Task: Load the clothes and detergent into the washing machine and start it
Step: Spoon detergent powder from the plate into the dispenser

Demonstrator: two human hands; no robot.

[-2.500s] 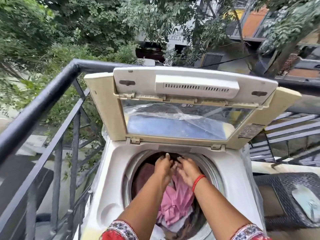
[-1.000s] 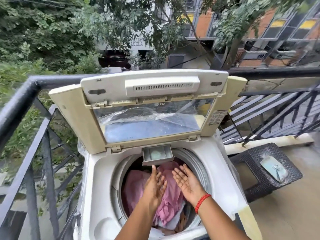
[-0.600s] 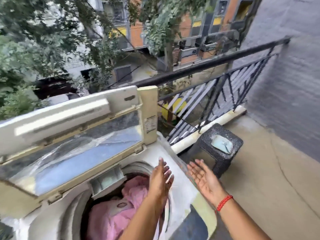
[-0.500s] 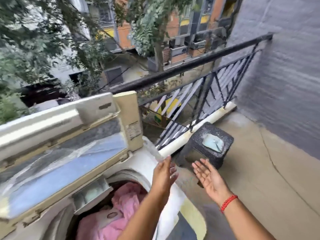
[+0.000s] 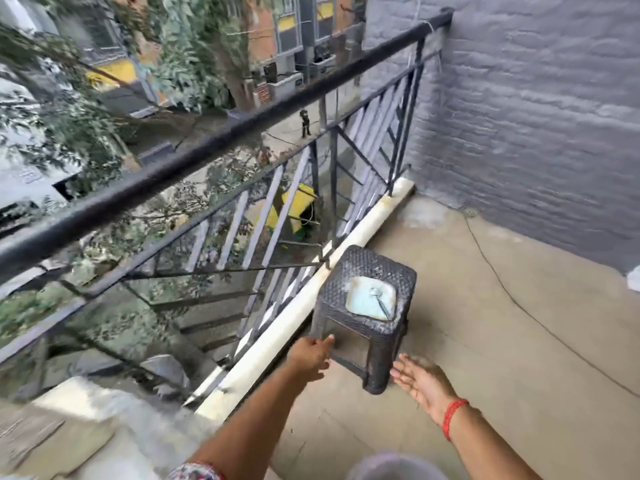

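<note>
A dark woven stool (image 5: 363, 327) stands on the balcony floor beside the railing. On its seat lies a pale blue dish (image 5: 371, 298) with a spoon (image 5: 380, 299) in it. My left hand (image 5: 311, 356) reaches out with straight fingers near the stool's near left leg and holds nothing. My right hand (image 5: 420, 379), palm up with relaxed fingers and a red thread at the wrist, hovers by the stool's front leg, also holding nothing. Only a blurred pale corner of the washing machine (image 5: 69, 427) shows at the bottom left. The clothes are out of sight.
A black metal railing (image 5: 242, 133) runs diagonally along the balcony edge above a white kerb (image 5: 311, 299). A grey brick wall (image 5: 536, 116) closes the right side. A thin cable (image 5: 519, 306) lies across the concrete floor. Trees and buildings lie beyond.
The view has swung right, away from the washing machine's open lid and pink clothes, onto the stool. Both hands have left the drum and stretched toward the stool.
</note>
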